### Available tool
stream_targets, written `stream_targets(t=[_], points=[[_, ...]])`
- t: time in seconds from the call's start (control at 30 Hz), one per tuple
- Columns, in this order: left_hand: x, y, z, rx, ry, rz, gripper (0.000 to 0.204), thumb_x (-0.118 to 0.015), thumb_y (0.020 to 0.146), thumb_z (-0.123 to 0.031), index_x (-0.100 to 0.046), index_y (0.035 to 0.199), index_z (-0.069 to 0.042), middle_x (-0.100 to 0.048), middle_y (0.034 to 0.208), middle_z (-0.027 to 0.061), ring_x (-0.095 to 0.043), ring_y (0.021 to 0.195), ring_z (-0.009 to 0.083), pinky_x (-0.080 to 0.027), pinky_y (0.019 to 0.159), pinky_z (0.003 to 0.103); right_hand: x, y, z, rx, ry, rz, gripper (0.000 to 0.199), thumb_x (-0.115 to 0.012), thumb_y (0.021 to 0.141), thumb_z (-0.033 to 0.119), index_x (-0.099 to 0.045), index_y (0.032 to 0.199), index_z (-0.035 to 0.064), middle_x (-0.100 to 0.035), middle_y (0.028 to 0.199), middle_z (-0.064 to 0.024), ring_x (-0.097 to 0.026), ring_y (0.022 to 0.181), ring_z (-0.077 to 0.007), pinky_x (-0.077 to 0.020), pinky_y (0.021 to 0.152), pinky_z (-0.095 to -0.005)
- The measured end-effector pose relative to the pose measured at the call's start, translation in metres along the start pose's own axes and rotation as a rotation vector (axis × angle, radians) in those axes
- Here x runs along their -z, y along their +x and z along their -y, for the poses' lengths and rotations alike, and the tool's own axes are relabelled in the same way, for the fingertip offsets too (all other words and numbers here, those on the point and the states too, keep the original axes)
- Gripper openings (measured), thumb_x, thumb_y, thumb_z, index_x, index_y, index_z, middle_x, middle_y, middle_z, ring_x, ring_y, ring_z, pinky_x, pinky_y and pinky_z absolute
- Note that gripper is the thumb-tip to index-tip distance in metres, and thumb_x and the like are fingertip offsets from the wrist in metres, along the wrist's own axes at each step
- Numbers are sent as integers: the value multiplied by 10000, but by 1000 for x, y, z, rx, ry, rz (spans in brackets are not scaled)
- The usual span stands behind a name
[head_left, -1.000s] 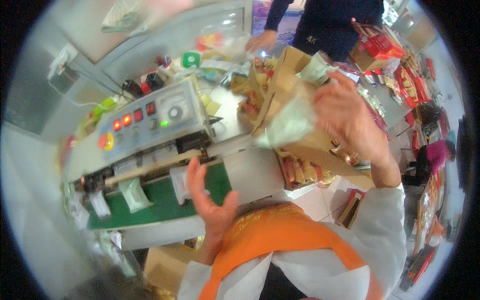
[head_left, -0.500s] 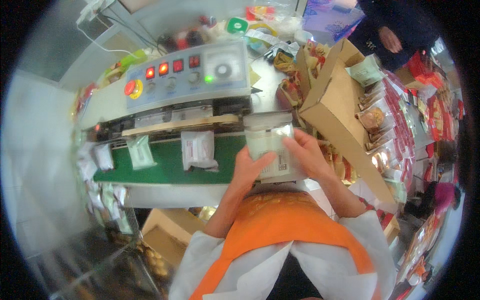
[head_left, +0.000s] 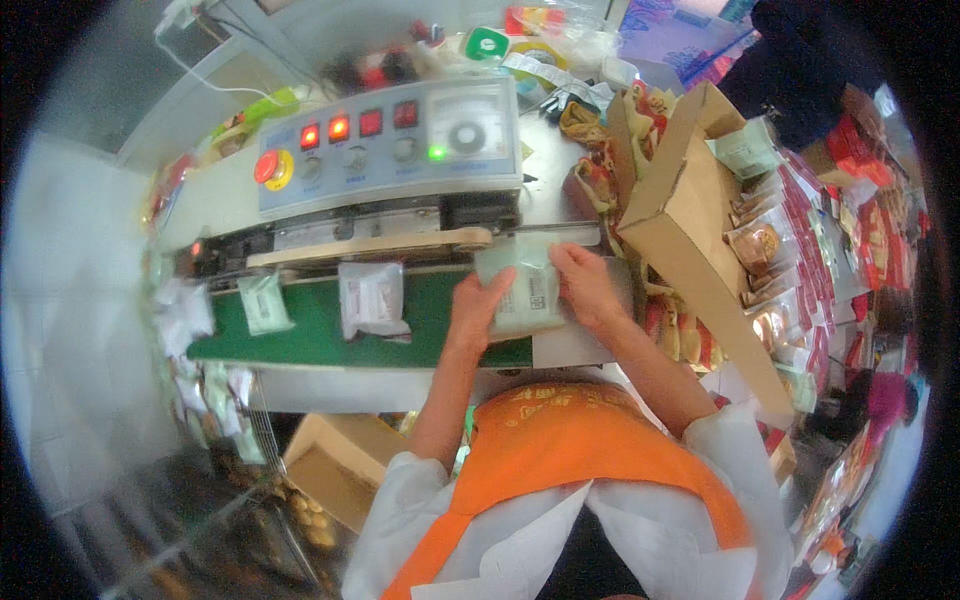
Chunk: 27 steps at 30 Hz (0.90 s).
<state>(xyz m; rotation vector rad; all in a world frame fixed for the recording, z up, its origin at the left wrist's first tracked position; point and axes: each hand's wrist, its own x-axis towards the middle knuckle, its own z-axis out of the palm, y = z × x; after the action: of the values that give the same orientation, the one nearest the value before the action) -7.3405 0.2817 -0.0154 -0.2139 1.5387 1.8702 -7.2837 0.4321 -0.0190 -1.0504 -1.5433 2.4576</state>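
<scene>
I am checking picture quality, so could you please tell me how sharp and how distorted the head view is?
Head view: strong fisheye bending, black corners; the green belt and control panel curve; both hands on the pale packet look fairly sharp; the rim smears, lower left blurred.

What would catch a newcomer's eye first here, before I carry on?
Both hands, left hand and right hand, grip a pale green packet at the right end of the green conveyor belt. Behind it sits the grey control panel with red lit switches. To the right, a tilted cardboard box leans among wrapped snack packets.
</scene>
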Motion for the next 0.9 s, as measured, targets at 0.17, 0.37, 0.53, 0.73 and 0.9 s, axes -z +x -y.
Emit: stream_targets(t=[0.17, 0.37, 0.53, 0.73, 0.9], points=[[18, 11, 2, 17, 63, -38, 422, -651, 719, -238, -530, 1024, 27, -581, 939, 93, -548, 809, 172, -428, 727, 298, 11, -25, 14, -11, -50, 117, 223, -507, 850, 233, -552, 929, 29, -564, 821, -12, -531, 726, -106, -452, 680, -251], [39, -18, 3, -315, 188, -268, 331, -534, 803, -86, -458, 1109, 14, -507, 1080, 93, -479, 965, 169, -366, 852, 288, 65, -137, 134, 498, -731, 260, 162, -499, 851, 121, -578, 978, 59, -588, 929, -22, -545, 817, -88, -448, 724, -236], [16, -45, -11, -646, 256, -345, 369, -496, 813, -51, -407, 1168, -5, -449, 1164, 102, -445, 1041, 184, -348, 895, 301, 182, -125, 221, 982, -1455, -703, 244, -578, 781, 187, -564, 954, 15, -590, 884, -116, -544, 848, -283, -426, 752, -347], [-17, -56, -23, -704, 256, -160, 370, -489, 801, -21, -416, 1163, -3, -427, 1208, 106, -411, 1104, 186, -334, 915, 310, 242, -94, 201, 916, -1744, -493, 147, -582, 746, 155, -543, 760, 14, -537, 777, -121, -482, 806, -295, -379, 727, -362], [-38, -72, -30, -887, 455, -108, 421, -547, 758, -51, -422, 1157, -1, -402, 1236, 137, -387, 1138, 216, -317, 936, 322, 156, -144, 229, 1157, -1584, -366, 107, -583, 727, 76, -505, 729, 3, -469, 714, -123, -460, 766, -291, -361, 736, -372]])
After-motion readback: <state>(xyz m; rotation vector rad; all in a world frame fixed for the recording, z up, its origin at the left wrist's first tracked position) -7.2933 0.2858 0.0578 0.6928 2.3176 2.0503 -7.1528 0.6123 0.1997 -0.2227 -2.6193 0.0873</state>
